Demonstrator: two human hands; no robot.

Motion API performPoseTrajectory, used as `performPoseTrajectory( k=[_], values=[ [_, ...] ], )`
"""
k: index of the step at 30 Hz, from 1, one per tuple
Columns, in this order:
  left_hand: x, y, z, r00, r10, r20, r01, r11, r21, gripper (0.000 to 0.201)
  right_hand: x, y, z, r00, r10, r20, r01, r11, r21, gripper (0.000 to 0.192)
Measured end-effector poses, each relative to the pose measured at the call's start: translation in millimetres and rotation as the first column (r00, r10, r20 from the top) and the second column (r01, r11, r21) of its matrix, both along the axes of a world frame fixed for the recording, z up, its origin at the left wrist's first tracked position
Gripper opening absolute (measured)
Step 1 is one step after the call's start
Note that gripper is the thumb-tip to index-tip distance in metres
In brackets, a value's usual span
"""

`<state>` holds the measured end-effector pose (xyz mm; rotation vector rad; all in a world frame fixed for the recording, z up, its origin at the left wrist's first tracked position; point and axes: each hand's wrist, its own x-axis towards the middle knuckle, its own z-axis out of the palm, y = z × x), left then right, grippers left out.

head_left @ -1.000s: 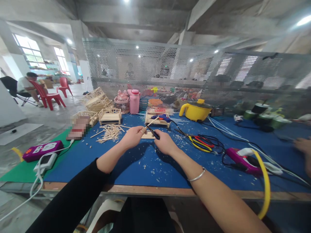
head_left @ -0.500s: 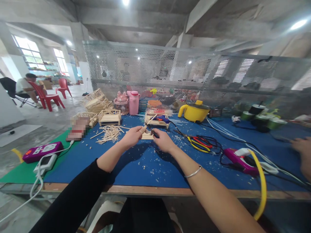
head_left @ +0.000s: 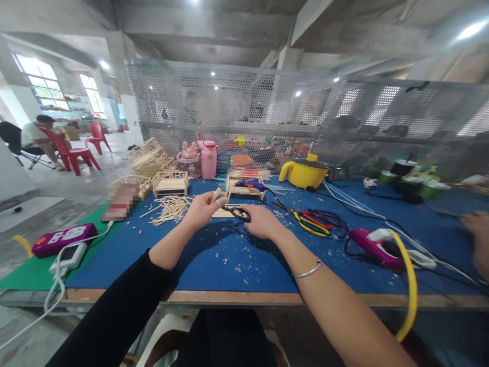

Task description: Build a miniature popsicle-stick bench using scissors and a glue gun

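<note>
My left hand (head_left: 202,210) is closed around a short bunch of thin wooden sticks (head_left: 216,194), whose ends poke up past the fingers. Dark-handled scissors (head_left: 237,212) are gripped in my right hand (head_left: 262,221), pointing left toward the left hand's fingertips. Just behind both hands lies a flat panel of wooden sticks (head_left: 225,211), partly covered by them. A small wooden stick frame (head_left: 244,191) stands farther back, with a blue glue gun (head_left: 252,184) resting on it. Loose sticks (head_left: 170,210) form a pile left of my left hand.
More stick frames (head_left: 170,182) stand at the back left, near a pink bottle (head_left: 208,160). A yellow pot (head_left: 305,172) sits at the back right. Cables, yellow-handled pliers (head_left: 311,227) and a purple power strip (head_left: 376,250) lie right; another person's hand (head_left: 476,229) shows at the edge.
My left hand has shifted slightly left and its sticks have swung more upright. My right hand has moved a little right, and the scissors show more clearly between the hands.
</note>
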<state>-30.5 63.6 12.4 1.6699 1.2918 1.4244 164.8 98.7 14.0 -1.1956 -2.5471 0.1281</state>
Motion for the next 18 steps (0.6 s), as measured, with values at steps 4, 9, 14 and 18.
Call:
performPoseTrajectory(
  k=[4, 9, 14, 18],
  values=[
    [-4, -3, 2.8, 0.947, 0.108, -0.303, -0.102, 0.994, 0.035, 0.039, -6, -3, -3.6, 0.998, 0.018, 0.06, -0.019, 0.999, 0.026, 0.046],
    [-40, -1, 15.6, 0.555, 0.482, -0.678, -0.476, 0.852, 0.217, 0.035, 3, 8, -3.1, 0.995, -0.101, 0.011, 0.101, 0.995, -0.001, 0.045],
    [-69, 9, 12.5, 0.383, 0.38, -0.842, -0.625, 0.778, 0.066, 0.033, 14, 22, -4.5, 0.954, -0.288, -0.088, 0.285, 0.957, -0.047, 0.039],
    [-55, 11, 6.6, 0.4, 0.401, -0.824, -0.587, 0.803, 0.106, 0.036, 17, 30, -9.7, 0.932, -0.338, -0.134, 0.33, 0.941, -0.082, 0.038]
  ],
)
